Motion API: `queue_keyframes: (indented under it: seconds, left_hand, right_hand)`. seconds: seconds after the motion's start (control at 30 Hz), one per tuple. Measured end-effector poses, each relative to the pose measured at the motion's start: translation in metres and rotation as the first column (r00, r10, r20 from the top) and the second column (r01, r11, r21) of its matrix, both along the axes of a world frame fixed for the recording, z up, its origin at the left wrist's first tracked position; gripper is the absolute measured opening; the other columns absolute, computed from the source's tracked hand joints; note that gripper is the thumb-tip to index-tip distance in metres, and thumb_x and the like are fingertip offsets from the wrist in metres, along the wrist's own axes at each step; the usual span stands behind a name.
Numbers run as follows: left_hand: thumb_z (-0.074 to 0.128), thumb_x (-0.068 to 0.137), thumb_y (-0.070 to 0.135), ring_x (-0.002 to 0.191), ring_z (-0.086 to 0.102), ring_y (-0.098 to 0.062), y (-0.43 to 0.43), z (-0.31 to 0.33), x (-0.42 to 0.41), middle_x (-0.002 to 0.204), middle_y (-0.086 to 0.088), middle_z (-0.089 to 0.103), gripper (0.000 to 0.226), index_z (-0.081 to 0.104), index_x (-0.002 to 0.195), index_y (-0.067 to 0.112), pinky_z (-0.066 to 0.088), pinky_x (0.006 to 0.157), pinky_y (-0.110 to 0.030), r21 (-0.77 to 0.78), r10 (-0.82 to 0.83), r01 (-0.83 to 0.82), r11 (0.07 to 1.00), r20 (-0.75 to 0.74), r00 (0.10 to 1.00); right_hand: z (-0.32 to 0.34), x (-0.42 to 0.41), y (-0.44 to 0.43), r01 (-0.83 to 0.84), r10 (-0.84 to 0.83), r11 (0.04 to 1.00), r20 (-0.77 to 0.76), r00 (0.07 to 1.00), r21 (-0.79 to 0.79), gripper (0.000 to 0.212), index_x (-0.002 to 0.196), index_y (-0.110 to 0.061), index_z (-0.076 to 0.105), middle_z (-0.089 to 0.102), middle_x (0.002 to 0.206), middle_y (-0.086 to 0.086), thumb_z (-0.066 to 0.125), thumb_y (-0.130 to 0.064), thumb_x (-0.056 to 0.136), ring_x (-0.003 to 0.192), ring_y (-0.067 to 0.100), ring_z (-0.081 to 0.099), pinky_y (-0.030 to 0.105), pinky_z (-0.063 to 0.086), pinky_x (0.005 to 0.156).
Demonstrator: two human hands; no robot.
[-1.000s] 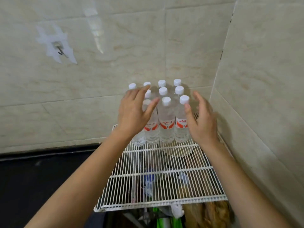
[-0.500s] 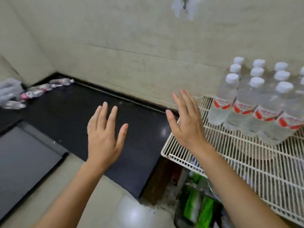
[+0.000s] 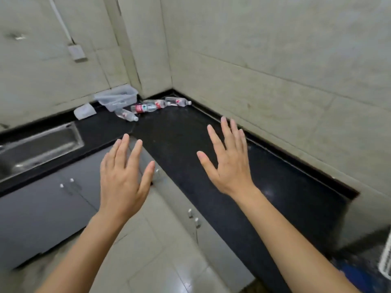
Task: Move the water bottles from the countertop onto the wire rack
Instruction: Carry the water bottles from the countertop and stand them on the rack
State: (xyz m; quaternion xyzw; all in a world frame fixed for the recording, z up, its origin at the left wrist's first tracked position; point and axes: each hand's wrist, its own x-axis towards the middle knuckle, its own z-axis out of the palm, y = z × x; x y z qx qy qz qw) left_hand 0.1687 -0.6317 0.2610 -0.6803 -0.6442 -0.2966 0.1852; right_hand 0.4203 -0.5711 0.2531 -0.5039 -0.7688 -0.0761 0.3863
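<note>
Several clear water bottles with red labels lie on their sides in the far corner of the black countertop (image 3: 243, 187): one (image 3: 126, 114) nearest the sink side, one (image 3: 146, 107) in the middle, one (image 3: 178, 101) against the wall. My left hand (image 3: 123, 176) hovers flat with fingers apart over the cabinet edge, holding nothing. My right hand (image 3: 229, 163) is spread above the counter, also holding nothing. Both are well short of the bottles. Only a white corner of the wire rack (image 3: 386, 261) shows at the right edge.
A steel sink (image 3: 38, 149) is set in the counter at left. A clear plastic bin (image 3: 116, 98) and a white cloth (image 3: 84, 111) sit by the bottles. Grey cabinet doors (image 3: 42, 208) stand below, with pale floor tiles (image 3: 158, 261) between.
The view has swung left, away from the rack with its standing bottles, toward the counter corner. Both hands left the rack and now float spread over the counter.
</note>
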Motion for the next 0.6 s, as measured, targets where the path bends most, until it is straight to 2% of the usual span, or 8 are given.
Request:
queue_keyframes:
  seconds: [0.2, 0.4, 0.6]
  left_hand:
    - [0.040, 0.101, 0.047, 0.146, 0.036, -0.040, 0.035, -0.001, -0.110, 0.158, -0.022, 0.038, 0.062, 0.048, 0.147, 0.006, 0.029, 0.116, -0.055, -0.017, 0.084, -0.084, 0.996, 0.000, 0.997]
    - [0.043, 0.101, 0.046, 0.146, 0.036, -0.039, 0.082, -0.021, -0.163, 0.158, -0.022, 0.038, 0.061, 0.048, 0.147, 0.006, 0.029, 0.116, -0.054, -0.018, 0.097, -0.097, 0.995, 0.036, 0.995]
    - [0.052, 0.099, 0.040, 0.146, 0.038, -0.038, 0.163, -0.034, -0.204, 0.156, -0.021, 0.041, 0.055, 0.053, 0.143, 0.007, 0.035, 0.113, -0.057, -0.011, 0.087, -0.086, 0.996, 0.033, 0.996]
  right_hand:
    - [-0.009, -0.121, 0.049, -0.109, 0.110, 0.994, 0.068, 0.992, -0.020, 0.067, 0.158, -0.015, 0.037, 0.020, 0.169, 0.019, 0.048, -0.051, 0.103, 0.159, 0.035, 0.011, 0.052, 0.008, 0.128]
    - [-0.017, -0.183, 0.101, -0.154, 0.159, 0.987, 0.123, 0.980, -0.048, 0.065, 0.158, -0.015, 0.038, 0.020, 0.169, 0.018, 0.047, -0.050, 0.103, 0.159, 0.034, 0.011, 0.052, 0.010, 0.128]
    - [-0.035, -0.232, 0.177, -0.166, 0.174, 0.984, 0.125, 0.977, -0.068, 0.064, 0.158, -0.015, 0.037, 0.020, 0.169, 0.018, 0.051, -0.045, 0.103, 0.159, 0.034, 0.012, 0.050, 0.009, 0.128]
